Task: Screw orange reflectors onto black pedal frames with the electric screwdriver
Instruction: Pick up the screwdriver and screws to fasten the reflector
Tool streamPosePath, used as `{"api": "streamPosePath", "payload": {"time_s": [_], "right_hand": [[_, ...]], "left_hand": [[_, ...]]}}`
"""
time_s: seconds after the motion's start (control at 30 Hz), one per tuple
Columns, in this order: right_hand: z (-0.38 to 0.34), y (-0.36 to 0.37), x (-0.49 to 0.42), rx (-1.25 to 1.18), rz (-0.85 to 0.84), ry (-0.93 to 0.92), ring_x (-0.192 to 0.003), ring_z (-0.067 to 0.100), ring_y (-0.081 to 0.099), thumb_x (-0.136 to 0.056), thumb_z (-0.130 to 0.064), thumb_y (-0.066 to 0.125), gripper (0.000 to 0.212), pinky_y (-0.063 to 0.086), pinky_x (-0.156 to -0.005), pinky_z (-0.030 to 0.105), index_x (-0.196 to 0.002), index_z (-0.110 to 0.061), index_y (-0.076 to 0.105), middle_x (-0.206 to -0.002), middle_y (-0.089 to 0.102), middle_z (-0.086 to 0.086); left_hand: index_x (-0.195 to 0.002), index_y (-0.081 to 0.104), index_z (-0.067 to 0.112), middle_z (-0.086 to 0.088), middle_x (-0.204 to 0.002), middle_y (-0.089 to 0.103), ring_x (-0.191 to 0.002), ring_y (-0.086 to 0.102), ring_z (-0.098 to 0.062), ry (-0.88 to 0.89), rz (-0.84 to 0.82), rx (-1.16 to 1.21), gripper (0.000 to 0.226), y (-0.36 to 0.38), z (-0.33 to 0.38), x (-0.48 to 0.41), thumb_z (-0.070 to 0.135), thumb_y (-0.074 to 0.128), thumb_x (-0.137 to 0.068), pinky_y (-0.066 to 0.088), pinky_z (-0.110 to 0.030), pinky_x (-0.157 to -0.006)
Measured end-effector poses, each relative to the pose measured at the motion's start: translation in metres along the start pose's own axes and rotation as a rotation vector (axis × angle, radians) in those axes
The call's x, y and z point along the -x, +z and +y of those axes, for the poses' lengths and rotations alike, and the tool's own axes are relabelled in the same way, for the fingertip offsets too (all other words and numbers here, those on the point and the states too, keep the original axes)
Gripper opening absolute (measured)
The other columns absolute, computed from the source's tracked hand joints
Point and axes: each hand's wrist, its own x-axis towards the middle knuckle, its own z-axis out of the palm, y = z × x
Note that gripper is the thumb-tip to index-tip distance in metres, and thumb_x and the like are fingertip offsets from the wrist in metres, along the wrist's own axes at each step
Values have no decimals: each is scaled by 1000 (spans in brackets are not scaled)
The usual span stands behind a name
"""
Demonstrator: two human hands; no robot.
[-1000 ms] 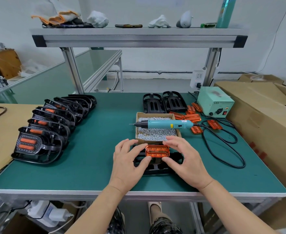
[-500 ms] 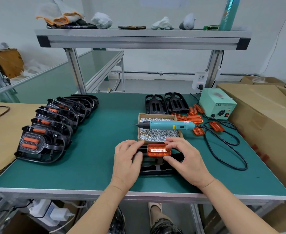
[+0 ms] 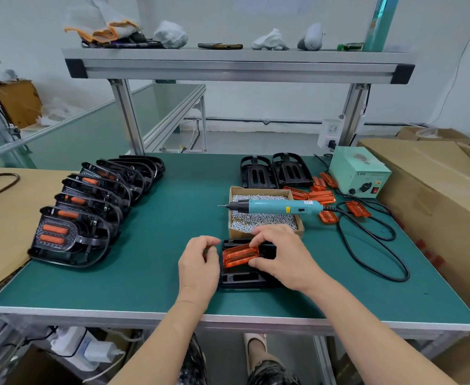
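Your right hand [image 3: 286, 259] pinches the orange reflector [image 3: 239, 255], seating it on the black pedal frame [image 3: 242, 277]; your left hand [image 3: 199, 262] grips the frame's edge to steady it. The electric screwdriver [image 3: 275, 206] lies within reach.

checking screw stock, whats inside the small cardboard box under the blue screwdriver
The shallow brown cardboard box holds a heap of small silver screws. The teal electric screwdriver lies across it, hiding a strip; the right hand covers part of its near edge.

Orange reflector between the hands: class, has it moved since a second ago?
Yes. The orange reflector has shifted left against the screw box and now sits tilted, right hand pinching it.
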Motion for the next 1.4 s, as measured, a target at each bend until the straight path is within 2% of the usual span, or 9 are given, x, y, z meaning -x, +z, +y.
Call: {"api": "streamPosePath", "payload": {"time_s": [0.23, 0.4, 0.53, 0.7, 0.87, 1.03, 1.17, 1.27, 1.4], "right_hand": [[-1, -4, -5, 84, -107, 110, -128, 15, 35, -77, -33, 86, 24, 29, -111, 37, -93, -27, 69, -128, 58, -10], [0, -10, -9, 86, -160, 98, -132, 14, 32, -83, -34, 81, 10, 23, -106, 25, -89, -30, 73, -134, 57, -4], [-1, -3, -8, 146, -117, 114, -135, 15, 31, -87, -23, 77, 6, 24, -117, 35, -87, -29, 75, -137, 56, -6], [-8, -3, -13, 247, -125, 127, -130, 17, 32, -85, -25, 79, 4, 30, -113, 38, -88, -28, 79, -131, 58, -10], [-9, 1, -16, 332, -120, 135, -126, 18, 32, -86, -30, 76, 5, 29, -108, 38, -91, -30, 78, -127, 55, -12], [-3, -1, -14, 307, -118, 132, -126, 17, 32, -89, -32, 73, 5, 29, -109, 39, -90, -30, 78, -127, 55, -12], [-8, -1, -16, -263, 208, 280, -115, 17, 57, -92, -21, 70, 9, 44, -102, 34, -99, -18, 75, -109, 66, -5], [-10, -8, -33, -1147, 359, 617, -133, 36, 51, -99, -6, 58, 40, 46, -111, 43, -135, 9, 49, -132, 55, 28], [-4, -15, -59, -1609, 395, 814, -141, 45, 39, -100, -1, 52, 59, 37, -117, 48, -152, 7, 24, -150, 35, 37]], "left_hand": [[-78, 68, 28, 11, -96, 58, -93, 56, -1, 79, -150, -96, 19, 1, 1, -2, 11, 70, -85, 36, -3, -78], [-74, 70, 23, 12, -98, 55, -94, 52, -9, 82, -187, -169, 11, 3, 0, -3, 15, 73, -81, 38, -21, -82], [-74, 68, 22, 13, -100, 53, -98, 53, -11, 90, -192, -194, 11, 4, -1, -4, 17, 72, -83, 40, -23, -84], [-74, 66, 24, 10, -109, 50, -112, 49, -13, 108, -223, -220, 12, 5, -3, -3, 18, 70, -85, 39, -26, -90], [-84, 77, 33, 6, -131, 47, -128, 33, -15, 391, -184, -201, 12, 4, 2, 7, 35, 65, -86, 25, -30, -106], [-81, 80, 28, 11, -97, 64, -105, 48, -21, 609, -158, -438, 36, 8, 3, 14, 44, 49, -92, 32, -36, -96], [-82, 79, 20, 12, -84, 68, -96, 58, -19, 687, -187, -457, 38, 10, 5, 14, 37, 48, -95, 36, -34, -92], [-85, 79, 20, 10, -85, 68, -89, 60, -18, 675, -225, -437, 38, 9, 6, 14, 36, 47, -96, 41, -34, -87], [-88, 77, 24, 9, -86, 65, -85, 57, -17, 683, -258, -420, 34, 7, 8, 16, 35, 46, -97, 41, -33, -84]]}}
